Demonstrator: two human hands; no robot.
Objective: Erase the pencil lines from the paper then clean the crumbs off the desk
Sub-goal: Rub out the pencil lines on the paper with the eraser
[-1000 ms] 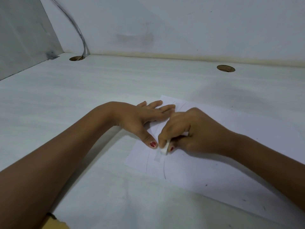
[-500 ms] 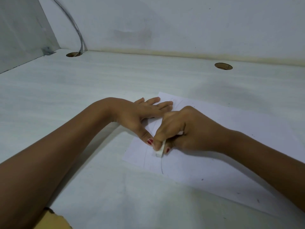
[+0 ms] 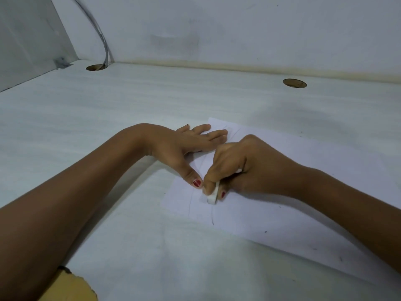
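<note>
A white sheet of paper (image 3: 282, 218) lies on the white desk (image 3: 108, 118), with thin pencil lines (image 3: 212, 218) near its left end. My left hand (image 3: 184, 146) lies flat with straight fingers and spread thumb, pressing the paper's left edge down. My right hand (image 3: 236, 168) pinches a small white eraser (image 3: 212, 195) between thumb and fingers. The eraser's tip touches the paper on a pencil line, just right of my left thumb. A few dark crumbs (image 3: 265, 232) dot the paper.
Two round cable holes sit in the desk, one at the back left (image 3: 96, 67) with a grey cable (image 3: 102, 35) running into it, one at the back right (image 3: 294, 83). White walls close the back and left. A tan torn piece (image 3: 71, 287) lies at the near edge.
The eraser and my right hand have slid slightly toward me and left along the pencil line. My left hand stays pressed on the paper.
</note>
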